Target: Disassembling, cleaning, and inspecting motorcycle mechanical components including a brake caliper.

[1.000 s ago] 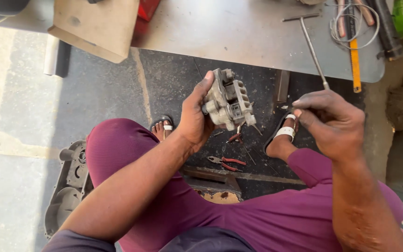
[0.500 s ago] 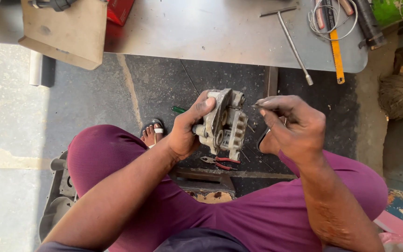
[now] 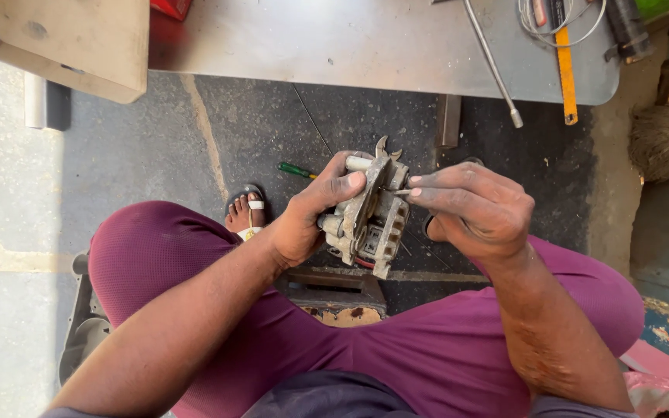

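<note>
Spanning the 12 o'clock edge of the view, a grey metal workbench [image 3: 365, 54] carries long tools where a seated person can reach them: a steel rod [image 3: 491, 60] angled toward 1 o'clock, an orange-handled tool [image 3: 565, 70] and a coil of wire [image 3: 559, 19] beside it. A cardboard box [image 3: 71, 42] overhangs the bench at 11 o'clock.

Below, the person sits with maroon-clad knees spread, leaving working room over the dark floor. A sandalled foot [image 3: 248, 213] shows at 9 o'clock of the work; a green-handled screwdriver [image 3: 297, 170] lies on the floor just beside it.

At centre, the worn grey metal housing [image 3: 373, 217], slotted and grimy, is held up between the knees, apparently to face the eyes. The left hand [image 3: 311, 217] is clamped on its 9 o'clock side, thumb pressed over the top edge, steadying it. The right hand [image 3: 474, 209] comes in from 3 o'clock, fingers pinched together on a small slender metal piece [image 3: 403, 191] whose tip touches the housing's upper edge. Whether it is a pin or a tool tip cannot be told.
</note>
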